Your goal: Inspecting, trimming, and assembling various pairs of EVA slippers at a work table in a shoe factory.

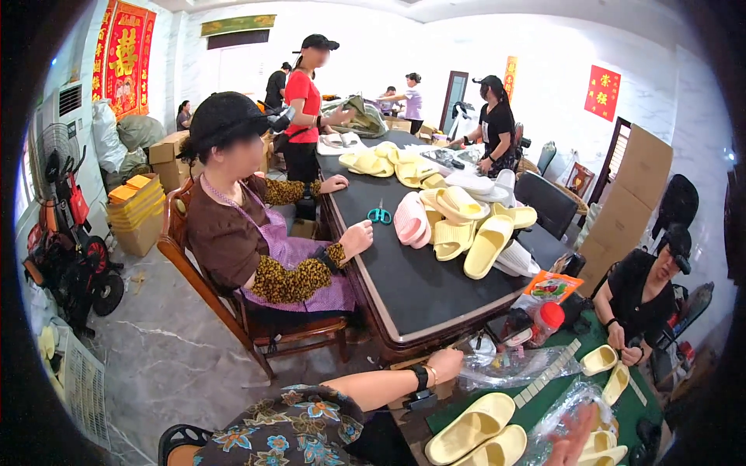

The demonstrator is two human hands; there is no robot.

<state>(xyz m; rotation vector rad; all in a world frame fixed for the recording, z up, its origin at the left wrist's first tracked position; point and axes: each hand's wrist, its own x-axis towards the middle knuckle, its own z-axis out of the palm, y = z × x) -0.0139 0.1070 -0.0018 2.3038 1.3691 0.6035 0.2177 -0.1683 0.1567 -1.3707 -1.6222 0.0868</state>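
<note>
Head view: left hand point(447, 363) has its fingers curled together at the edge of the clear plastic bags point(513, 366), while the right hand point(576, 432) is blurred behind film, so I cannot tell its grip. Yellow slippers point(470, 427) lie just beside on the green tabletop point(556, 392). That slick film could slide and drag one off the near edge.

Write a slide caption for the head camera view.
People sit at a dark table heaped with slippers; a yellow pair and clear bags lie nearby.

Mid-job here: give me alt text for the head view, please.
A workshop where several people work around a long dark table piled with yellow, pink and white slippers. In front, more yellow slippers and clear plastic bags lie on a green mat; a wristbanded hand rests beside them.
</note>
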